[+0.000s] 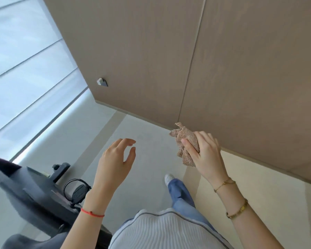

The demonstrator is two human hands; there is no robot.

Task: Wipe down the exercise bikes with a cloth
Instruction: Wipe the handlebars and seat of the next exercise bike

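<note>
From where I stand, the person is on the pale grey floor (147, 133) between a tan wood-panelled wall (151, 51) and a black exercise bike (31, 186) that sits low on their left side, near a window covered by a white blind (22, 60). The right hand (203, 151) is raised in front of the wall with its fingers and thumb closed tight around a crumpled pinkish-brown terry cloth (185, 144), part of which sticks up above the fist and part hangs below it. The left hand (115, 159) is held out empty over the floor, fingers loosely curled and spread apart, touching nothing. The cloth is well apart from the bike: it is up in the air on the person's right, while the bike's dark frame and its black strapped pedal (79, 193) are down on the left, just beyond the left forearm. Neither hand is on the machine. How much wiping is done I cannot tell; the bike's surface shows no clear wet streaks or marks either way, and only a part of it is in view. To my eye the person is between wipes, with the cloth ready but not applied, so at least the bringing of cloth to bike is left.
</note>
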